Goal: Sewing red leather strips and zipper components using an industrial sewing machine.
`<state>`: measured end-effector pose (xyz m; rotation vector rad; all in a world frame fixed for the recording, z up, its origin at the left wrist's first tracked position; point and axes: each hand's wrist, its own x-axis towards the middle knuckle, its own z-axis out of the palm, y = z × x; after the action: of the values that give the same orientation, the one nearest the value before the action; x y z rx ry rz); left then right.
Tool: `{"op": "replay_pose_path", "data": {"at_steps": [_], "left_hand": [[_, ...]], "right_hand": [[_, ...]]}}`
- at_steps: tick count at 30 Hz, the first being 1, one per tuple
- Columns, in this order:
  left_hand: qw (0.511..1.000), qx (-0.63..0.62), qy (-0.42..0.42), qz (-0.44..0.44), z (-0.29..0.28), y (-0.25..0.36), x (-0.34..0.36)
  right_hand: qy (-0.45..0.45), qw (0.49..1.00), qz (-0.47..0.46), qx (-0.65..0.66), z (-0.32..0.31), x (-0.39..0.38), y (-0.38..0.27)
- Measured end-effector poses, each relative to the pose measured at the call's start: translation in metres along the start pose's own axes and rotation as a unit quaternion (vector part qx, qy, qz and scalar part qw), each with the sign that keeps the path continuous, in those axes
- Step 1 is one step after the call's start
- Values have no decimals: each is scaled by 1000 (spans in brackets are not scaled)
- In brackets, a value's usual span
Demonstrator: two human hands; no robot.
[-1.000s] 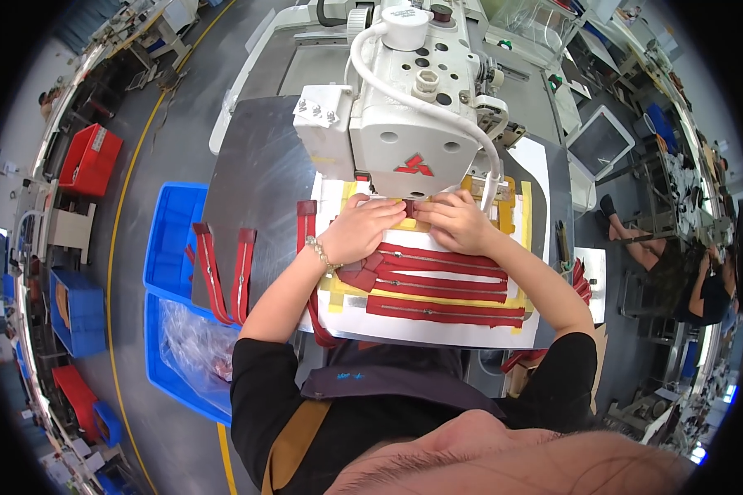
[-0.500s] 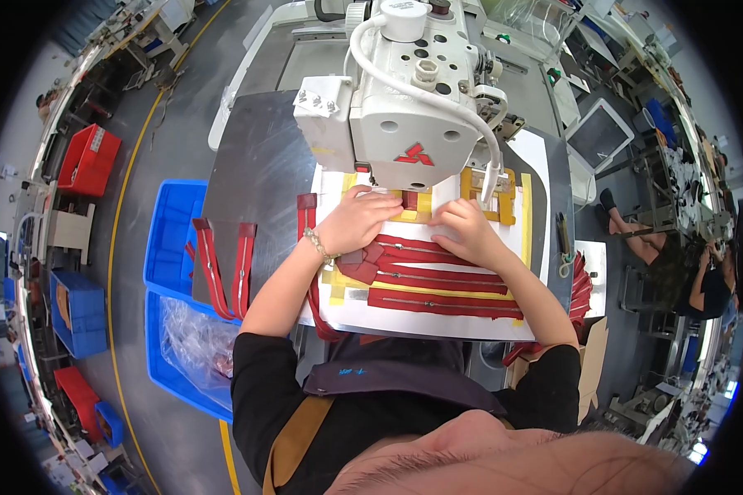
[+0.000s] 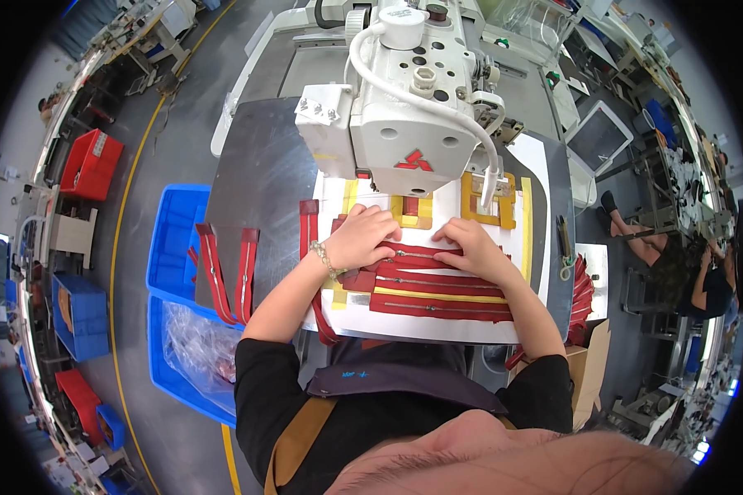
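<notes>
A red zipper strip lies crosswise on the white sheet in front of the sewing machine. The left end of this strip is under the bent fingers of my left hand, which are closed on it. On its right part, my right hand pinches it with curled fingers. Below lie two more red zippers, roughly parallel. Small dark red fabric pieces are bunched under my left wrist. Beyond my hands sits a yellow clamp frame with a red piece inside it.
Another yellow frame is at the right of the machine head. More red zippers hang over the table's left edge. Blue bins stand at the left, one holding clear plastic. Small scissors lie at the right edge, near a cardboard box.
Both my hands have drawn back from the yellow frame toward me, onto the upper zipper. The red piece in the frame is now uncovered.
</notes>
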<state>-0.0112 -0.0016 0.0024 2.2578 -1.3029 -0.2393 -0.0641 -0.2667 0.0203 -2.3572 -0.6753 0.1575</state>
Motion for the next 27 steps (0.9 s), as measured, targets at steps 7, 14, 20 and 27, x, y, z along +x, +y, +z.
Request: {"op": "replay_pose_path", "data": {"at_steps": [7, 14, 20, 27], "left_hand": [[999, -9, -30, -25, 2, 8, 2], [999, -17, 47, -9, -1, 13, 3], [988, -112, 105, -24, -4, 15, 9], [989, -101, 93, -55, -6, 10, 8]], "right_hand": [[-5, 999, -33, 9, 3, 1, 7], [43, 996, -56, 54, 4, 2, -4], [4, 991, -22, 133, -3, -4, 0], [21, 964, 165, 206, -31, -6, 6]]}}
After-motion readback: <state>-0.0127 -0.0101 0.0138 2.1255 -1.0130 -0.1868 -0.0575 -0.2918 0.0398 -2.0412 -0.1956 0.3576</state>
